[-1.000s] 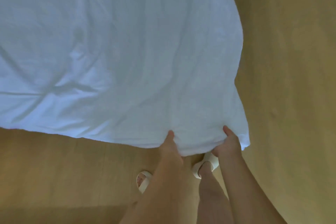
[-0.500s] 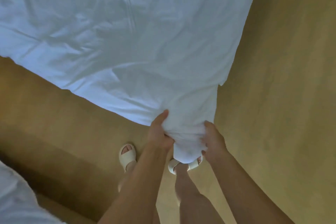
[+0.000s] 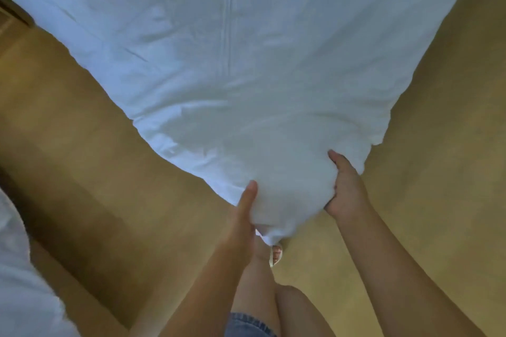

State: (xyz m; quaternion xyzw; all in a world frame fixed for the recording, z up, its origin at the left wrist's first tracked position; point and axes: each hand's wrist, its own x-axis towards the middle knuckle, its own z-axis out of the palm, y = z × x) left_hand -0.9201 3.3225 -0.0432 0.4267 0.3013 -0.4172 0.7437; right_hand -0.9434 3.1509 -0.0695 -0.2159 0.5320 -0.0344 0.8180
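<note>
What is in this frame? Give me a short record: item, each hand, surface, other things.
item: white bedsheet, corner bunched between both hands
left hand: grips the corner, thumb on top
right hand: grips the bunched edge, thumb on top
surface: wooden floor
other: white sandal, denim shorts, white fabric at lower left

A tan wooden floor (image 3: 424, 145) fills both sides of the view, its bare stretch widest from 2 to 5 o'clock. A broad dark shadow (image 3: 68, 213) lies across it at about 8 o'clock. At 7 o'clock, against the left edge, a blurred mass of white bedding (image 3: 19, 282) reaches in over the floor. At 10 o'clock a dark furniture edge (image 3: 13, 12) shows at the border, too little of it to identify. Near 6 o'clock a pale slipper (image 3: 276, 256) stands on the floor, only partly showing. Below it, at the bottom edge, is a blue denim hem (image 3: 246, 325).
</note>
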